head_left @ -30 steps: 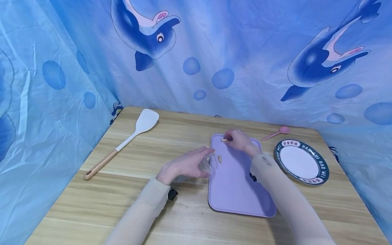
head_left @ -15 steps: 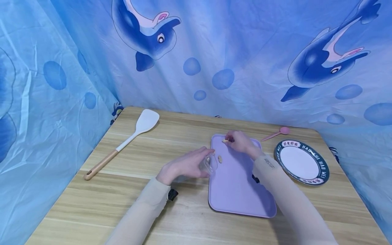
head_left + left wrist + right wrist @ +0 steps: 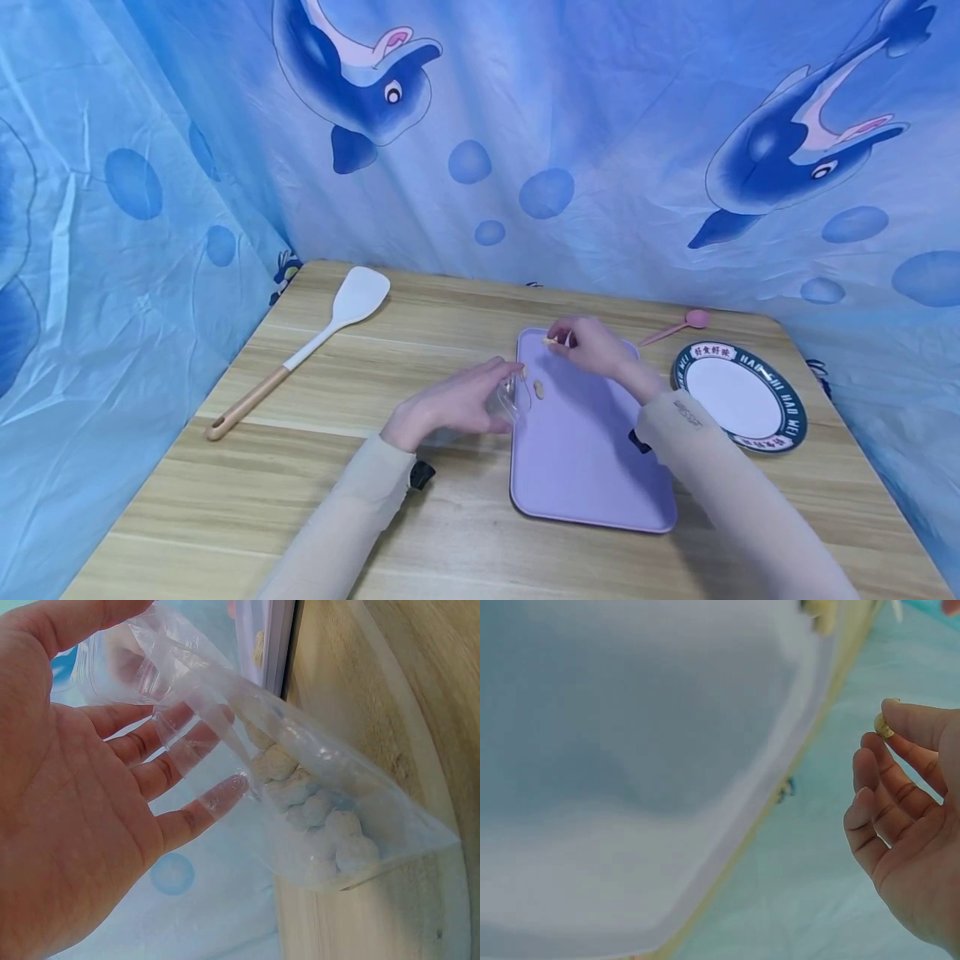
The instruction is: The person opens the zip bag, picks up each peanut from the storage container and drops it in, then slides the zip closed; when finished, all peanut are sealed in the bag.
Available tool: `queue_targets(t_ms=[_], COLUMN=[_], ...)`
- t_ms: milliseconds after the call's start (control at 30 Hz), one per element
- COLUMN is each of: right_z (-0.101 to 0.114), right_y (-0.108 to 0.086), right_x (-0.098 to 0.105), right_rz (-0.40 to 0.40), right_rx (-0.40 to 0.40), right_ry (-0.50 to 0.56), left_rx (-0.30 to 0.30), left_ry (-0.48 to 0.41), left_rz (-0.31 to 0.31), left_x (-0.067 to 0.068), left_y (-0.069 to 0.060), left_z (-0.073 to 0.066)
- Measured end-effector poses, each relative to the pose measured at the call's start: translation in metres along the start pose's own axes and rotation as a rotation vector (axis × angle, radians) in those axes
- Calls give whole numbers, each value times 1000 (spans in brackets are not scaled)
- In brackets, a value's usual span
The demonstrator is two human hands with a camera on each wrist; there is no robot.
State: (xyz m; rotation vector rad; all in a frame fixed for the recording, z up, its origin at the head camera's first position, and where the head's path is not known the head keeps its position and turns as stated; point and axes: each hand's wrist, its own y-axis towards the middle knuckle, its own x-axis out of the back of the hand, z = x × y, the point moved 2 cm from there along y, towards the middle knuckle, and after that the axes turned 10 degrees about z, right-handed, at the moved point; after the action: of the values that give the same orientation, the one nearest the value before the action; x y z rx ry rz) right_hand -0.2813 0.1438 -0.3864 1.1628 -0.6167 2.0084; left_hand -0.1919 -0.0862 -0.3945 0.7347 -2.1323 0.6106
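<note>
My left hand (image 3: 453,402) holds a clear plastic bag (image 3: 352,772) by its mouth, beside the left edge of the purple tray (image 3: 585,467). In the left wrist view several peanuts (image 3: 345,840) lie at the bottom of the bag, and the fingers show through the film. Between thumb and forefinger, my right hand (image 3: 591,346) pinches a single peanut (image 3: 885,726) over the far left corner of the tray. Another peanut (image 3: 538,389) rests on the tray near its left edge, between the two hands.
A white spatula (image 3: 330,333) with a wooden handle lies on the left of the wooden table (image 3: 247,500). Right of the tray sit a green-rimmed plate (image 3: 735,398) and a small pink spoon (image 3: 696,318). A blue dolphin-print curtain (image 3: 615,108) hangs behind.
My right forearm has swung to the right and the wrist has turned, while the fingers keep the peanut near the same corner. The left hand and bag have stayed almost still.
</note>
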Motion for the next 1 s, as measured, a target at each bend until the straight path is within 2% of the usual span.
queue_targets(t_ms=[300,400,567,733,1000], right_z=[42,51,59,64,68], right_y=[-22,-29,-38,-45,-51], right_x=[2,-1,-8,-15,-25], right_rz=[-57,-67,-56,-13,30], right_rx=[183,216,234,251,270], right_ry=[-51,-53,-64,-73,-74], left_rx=[-5,-1,-3,-5,-4], left_ry=[-1,-3,0,8,9], left_rz=[5,7,5,1,-1], left_x=[0,0,0,-1,-3], left_y=[-1,-1,0,1,2], left_z=[1,1,1,2,3])
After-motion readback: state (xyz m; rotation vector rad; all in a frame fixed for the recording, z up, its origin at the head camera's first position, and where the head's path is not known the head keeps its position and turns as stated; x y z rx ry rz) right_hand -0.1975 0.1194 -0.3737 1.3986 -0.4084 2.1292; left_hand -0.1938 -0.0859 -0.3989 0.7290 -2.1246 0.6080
